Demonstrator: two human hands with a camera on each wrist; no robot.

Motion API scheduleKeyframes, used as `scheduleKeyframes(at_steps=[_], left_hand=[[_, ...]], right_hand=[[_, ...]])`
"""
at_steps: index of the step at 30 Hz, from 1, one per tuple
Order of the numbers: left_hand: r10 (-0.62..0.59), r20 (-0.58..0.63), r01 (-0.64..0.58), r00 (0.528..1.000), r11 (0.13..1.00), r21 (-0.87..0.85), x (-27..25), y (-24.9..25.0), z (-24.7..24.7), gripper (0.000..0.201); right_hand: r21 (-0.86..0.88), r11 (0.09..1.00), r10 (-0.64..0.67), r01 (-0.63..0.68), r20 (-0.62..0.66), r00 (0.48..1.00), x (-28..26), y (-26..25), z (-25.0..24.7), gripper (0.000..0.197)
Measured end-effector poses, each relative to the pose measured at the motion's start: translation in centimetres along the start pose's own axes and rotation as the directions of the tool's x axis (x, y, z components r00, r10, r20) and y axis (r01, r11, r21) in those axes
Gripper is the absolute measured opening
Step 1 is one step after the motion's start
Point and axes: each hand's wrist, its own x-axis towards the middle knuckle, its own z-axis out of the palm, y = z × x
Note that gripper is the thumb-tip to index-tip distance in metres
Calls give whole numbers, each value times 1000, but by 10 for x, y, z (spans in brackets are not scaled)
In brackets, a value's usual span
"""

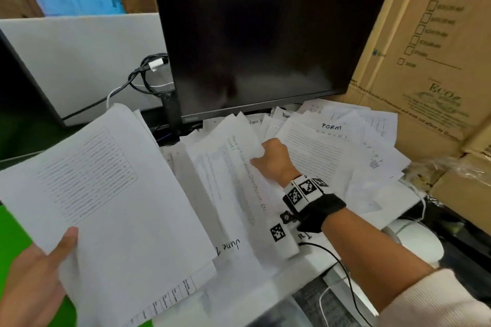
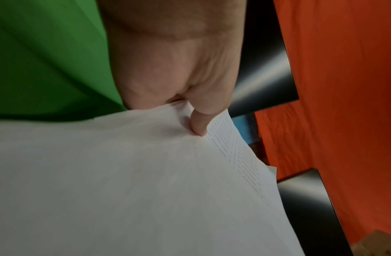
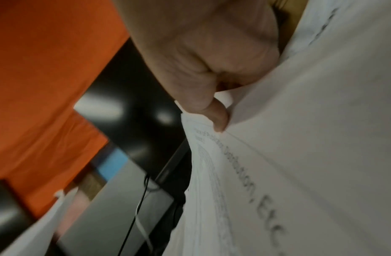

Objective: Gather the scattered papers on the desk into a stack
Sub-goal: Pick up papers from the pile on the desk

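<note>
My left hand (image 1: 50,260) holds a thick stack of white printed sheets (image 1: 106,194) by its near corner, raised over the desk's left side, thumb on top. The left wrist view shows that thumb (image 2: 199,124) pressed on the stack (image 2: 124,181). My right hand (image 1: 271,156) pinches the top edge of a sheet with printed text (image 1: 239,167) in the middle of the pile; its thumb (image 3: 218,119) clamps that sheet (image 3: 267,173) in the right wrist view. More loose papers, one headed FORM (image 1: 318,148), lie spread under the monitor to the right.
A dark monitor (image 1: 265,34) stands right behind the papers, its stand and cables (image 1: 148,74) at the left. Cardboard boxes (image 1: 425,48) wall in the right side. A grey divider panel (image 1: 79,56) runs along the back left. A white round object (image 1: 417,241) sits at the desk's right edge.
</note>
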Motion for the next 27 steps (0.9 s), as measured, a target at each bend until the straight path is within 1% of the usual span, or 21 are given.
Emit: scheduleKeyframes(at_steps=[1, 2, 3, 4, 5, 6, 8, 9, 10, 11, 14, 15, 18, 21, 24, 27], left_hand=[[36, 49, -40, 998, 996, 80, -7, 5, 6, 22], [45, 86, -54, 995, 993, 105, -8, 5, 13, 23], [73, 102, -91, 992, 979, 184, -13, 10, 25, 26], [81, 132, -113, 988, 960, 257, -15, 11, 35, 28], [99, 148, -138, 984, 948, 288, -14, 11, 42, 27], [96, 162, -138, 982, 952, 273, -13, 8, 48, 23], [45, 156, -79, 987, 974, 214, -11, 5, 62, 20], [37, 166, -73, 985, 974, 217, -14, 5, 70, 19], [41, 190, -82, 981, 974, 212, -17, 6, 78, 17], [44, 199, -86, 979, 975, 207, -21, 7, 85, 14], [68, 223, -112, 973, 975, 190, -28, 8, 96, 15], [68, 213, -110, 975, 975, 191, -31, 10, 98, 16], [65, 204, -106, 977, 975, 197, -36, 14, 96, 14], [56, 179, -91, 982, 976, 196, -34, 15, 86, 14], [60, 163, -92, 985, 976, 196, -34, 18, 78, 14], [66, 159, -95, 985, 978, 185, -37, 23, 77, 14]], right_hand=[[48, 999, 10, -8, -27, 1000, 0, 7, -12, 9], [88, 996, 31, -26, -66, 997, -2, 12, -24, 11], [126, 991, 68, -54, -108, 992, 0, 22, -37, 16], [127, 987, 116, -97, -153, 981, 0, 31, -50, 24], [81, 982, 183, -171, -185, 966, 1, 39, -59, 32], [-11, 964, 255, -264, -227, 940, 1, 46, -67, 39], [-188, 878, 365, -441, -334, 869, -2, 63, -78, 45], [-257, 846, 372, -467, -343, 863, -2, 72, -82, 43], [-309, 834, 365, -457, -312, 877, -4, 79, -86, 40], [-323, 827, 376, -460, -289, 880, -3, 86, -87, 37], [-349, 747, 472, -566, -321, 821, -4, 91, -86, 34], [-333, 754, 479, -565, -308, 822, -2, 89, -84, 35], [-280, 843, 389, -460, -274, 880, -2, 92, -84, 36], [-314, 876, 256, -367, -342, 904, -6, 94, -92, 31], [-361, 880, 136, -308, -430, 893, -14, 89, -105, 30], [-353, 909, 15, -220, -502, 865, -18, 82, -119, 40]])
